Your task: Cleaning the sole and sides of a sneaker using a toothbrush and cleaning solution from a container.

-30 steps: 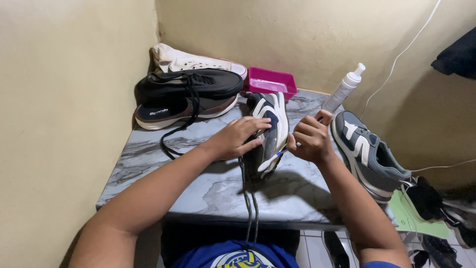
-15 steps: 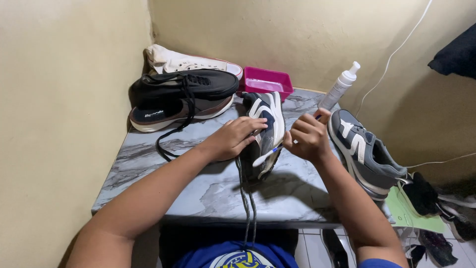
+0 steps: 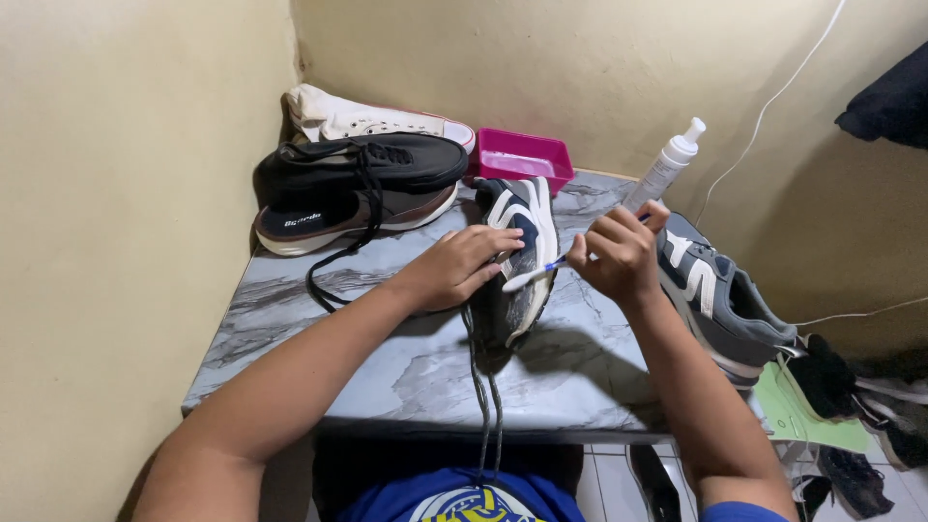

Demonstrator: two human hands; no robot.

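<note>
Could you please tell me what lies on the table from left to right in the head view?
Black shoe → left hand → navy shoe → right hand holding a small brush → grey shoe at the table's right edge.

The worktop [image 3: 387,358] looks like polished grey marble with white veins, smooth and faintly glossy. On it, the navy sneaker [image 3: 522,256] shows matt cloth panels with smooth white trim and woven laces. The toothbrush [image 3: 530,274] touching it is white plastic. Behind the sneaker, the pink tray [image 3: 522,155] is glossy plastic, and the black shoe [image 3: 358,184] is dull knit cloth on a smooth pale rubber sole. The spray bottle [image 3: 667,169] is matt white plastic.
</note>
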